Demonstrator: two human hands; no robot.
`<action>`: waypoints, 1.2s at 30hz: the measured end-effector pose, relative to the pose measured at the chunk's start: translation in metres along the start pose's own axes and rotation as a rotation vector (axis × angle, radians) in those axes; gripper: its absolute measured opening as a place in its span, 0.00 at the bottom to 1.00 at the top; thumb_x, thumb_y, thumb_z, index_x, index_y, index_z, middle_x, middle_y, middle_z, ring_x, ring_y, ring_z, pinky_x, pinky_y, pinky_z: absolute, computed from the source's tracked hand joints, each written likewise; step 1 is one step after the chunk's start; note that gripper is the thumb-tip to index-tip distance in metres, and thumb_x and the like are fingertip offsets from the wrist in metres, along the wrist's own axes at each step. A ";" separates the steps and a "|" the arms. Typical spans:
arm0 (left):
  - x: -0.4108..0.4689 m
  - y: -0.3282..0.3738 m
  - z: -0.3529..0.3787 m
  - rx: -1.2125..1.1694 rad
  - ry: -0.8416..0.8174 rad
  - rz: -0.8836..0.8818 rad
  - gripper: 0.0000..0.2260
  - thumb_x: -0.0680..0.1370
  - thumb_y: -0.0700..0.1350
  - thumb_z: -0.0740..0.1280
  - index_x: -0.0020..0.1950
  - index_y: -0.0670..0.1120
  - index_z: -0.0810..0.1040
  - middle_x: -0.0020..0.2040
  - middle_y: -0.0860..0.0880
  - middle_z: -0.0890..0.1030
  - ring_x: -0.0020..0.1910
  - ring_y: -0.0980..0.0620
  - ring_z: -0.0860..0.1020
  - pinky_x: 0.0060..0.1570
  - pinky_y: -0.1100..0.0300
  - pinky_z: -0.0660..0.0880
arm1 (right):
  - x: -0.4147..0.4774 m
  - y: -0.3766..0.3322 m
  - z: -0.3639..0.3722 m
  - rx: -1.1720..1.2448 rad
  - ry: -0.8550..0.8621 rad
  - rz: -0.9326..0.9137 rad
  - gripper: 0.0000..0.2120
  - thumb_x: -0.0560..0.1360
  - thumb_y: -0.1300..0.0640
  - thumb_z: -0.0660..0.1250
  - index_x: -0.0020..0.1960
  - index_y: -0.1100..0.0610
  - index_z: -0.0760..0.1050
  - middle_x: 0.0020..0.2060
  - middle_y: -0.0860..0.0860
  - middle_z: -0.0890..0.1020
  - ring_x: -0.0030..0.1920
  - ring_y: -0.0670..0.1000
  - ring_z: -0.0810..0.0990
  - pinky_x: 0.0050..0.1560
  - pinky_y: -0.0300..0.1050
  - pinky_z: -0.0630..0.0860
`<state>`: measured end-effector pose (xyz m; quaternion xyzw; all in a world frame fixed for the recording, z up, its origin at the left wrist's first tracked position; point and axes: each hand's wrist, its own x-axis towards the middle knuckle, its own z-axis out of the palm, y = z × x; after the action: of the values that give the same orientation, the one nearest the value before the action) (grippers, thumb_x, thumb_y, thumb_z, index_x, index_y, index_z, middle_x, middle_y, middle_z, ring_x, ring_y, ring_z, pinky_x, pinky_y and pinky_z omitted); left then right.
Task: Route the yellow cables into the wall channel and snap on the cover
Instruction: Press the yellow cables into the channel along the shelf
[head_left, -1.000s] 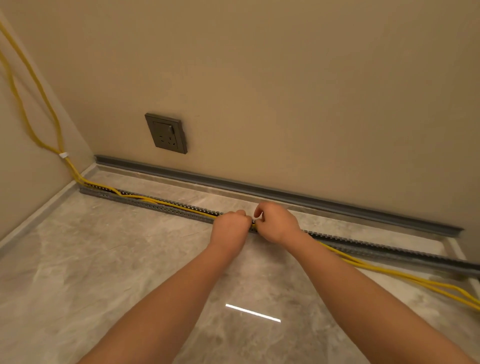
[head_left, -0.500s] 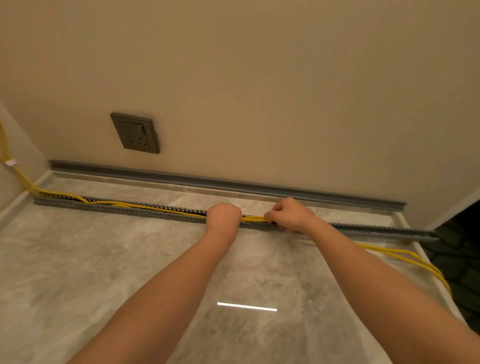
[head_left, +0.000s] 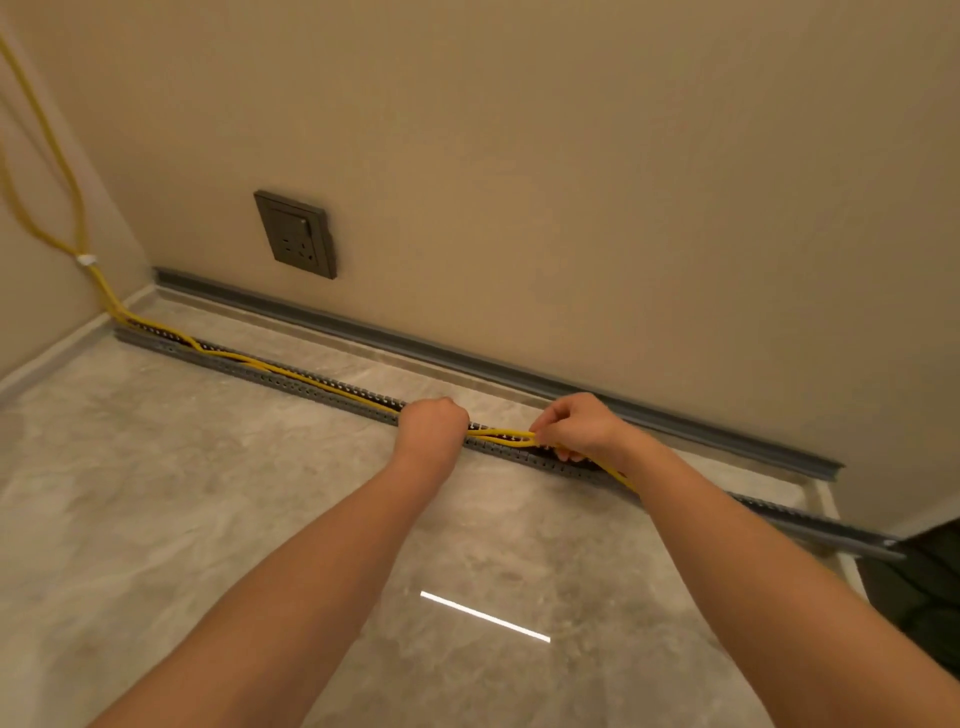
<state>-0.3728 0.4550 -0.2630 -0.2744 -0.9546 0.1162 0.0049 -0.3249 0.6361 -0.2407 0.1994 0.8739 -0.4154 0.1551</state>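
Channel (head_left: 291, 382) lies on the floor (head_left: 208, 519), before the back wall's skirting (head_left: 467, 358). Cables (head_left: 311, 382) run in it from the left corner. Socket (head_left: 295, 235) sits on the wall, above its left end.

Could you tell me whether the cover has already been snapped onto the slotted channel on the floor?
No, the channel is open on top, with the yellow cables visible along it and both hands gripping them.

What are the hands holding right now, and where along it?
Both hands grip the yellow cables mid-run over the slotted channel: left hand fisted on them, right hand pinching just beside it.
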 end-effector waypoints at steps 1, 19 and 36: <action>0.000 0.001 -0.001 0.000 0.004 -0.008 0.13 0.78 0.34 0.60 0.58 0.44 0.79 0.56 0.46 0.80 0.55 0.44 0.81 0.50 0.55 0.77 | 0.002 -0.001 -0.001 -0.079 0.016 -0.018 0.06 0.73 0.65 0.69 0.39 0.57 0.81 0.28 0.52 0.77 0.26 0.49 0.73 0.26 0.39 0.68; -0.009 0.060 0.010 -0.380 0.102 0.027 0.13 0.75 0.48 0.65 0.59 0.53 0.80 0.52 0.51 0.81 0.55 0.48 0.77 0.46 0.55 0.75 | 0.012 0.014 0.016 -0.324 0.160 -0.134 0.12 0.68 0.64 0.67 0.32 0.48 0.74 0.28 0.44 0.74 0.38 0.52 0.78 0.38 0.41 0.73; 0.005 0.083 -0.020 -0.113 -0.059 -0.062 0.09 0.78 0.39 0.64 0.54 0.48 0.80 0.51 0.48 0.81 0.49 0.46 0.80 0.39 0.57 0.71 | -0.023 0.046 -0.025 -0.485 0.155 -0.041 0.14 0.74 0.51 0.62 0.37 0.58 0.78 0.36 0.56 0.82 0.39 0.57 0.80 0.37 0.45 0.73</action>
<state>-0.3318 0.5303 -0.2627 -0.2410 -0.9673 0.0701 -0.0350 -0.2856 0.6769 -0.2461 0.1702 0.9610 -0.1802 0.1224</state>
